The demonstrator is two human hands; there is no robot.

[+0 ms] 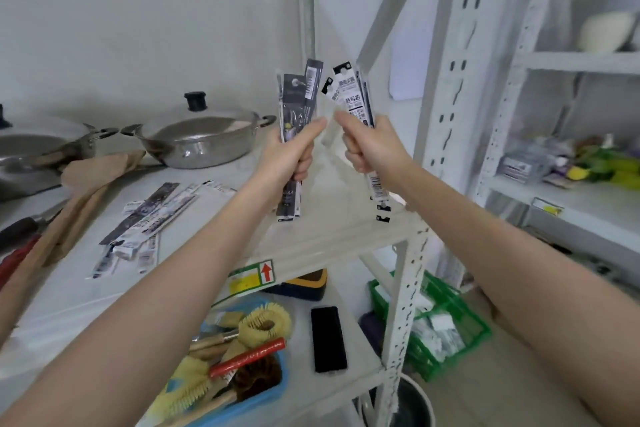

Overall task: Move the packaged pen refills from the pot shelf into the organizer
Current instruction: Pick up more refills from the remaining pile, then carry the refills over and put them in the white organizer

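Observation:
My left hand (292,154) grips a bunch of dark packaged pen refills (299,97), held upright above the right end of the pot shelf (329,239). Close beside it, my right hand (372,147) grips a second bunch of white and black refill packs (351,95), also upright. The two bunches nearly touch at the top. Several more refill packs (145,222) lie scattered flat on the shelf, to the left of my left forearm. No organizer can be made out in this view.
Two steel pots (201,139) with lids and wooden utensils (79,198) sit on the shelf's left. Below are a blue bin of brushes (242,354), a black case (328,338) and a green crate (446,326). A white rack upright (401,305) stands beside my right arm.

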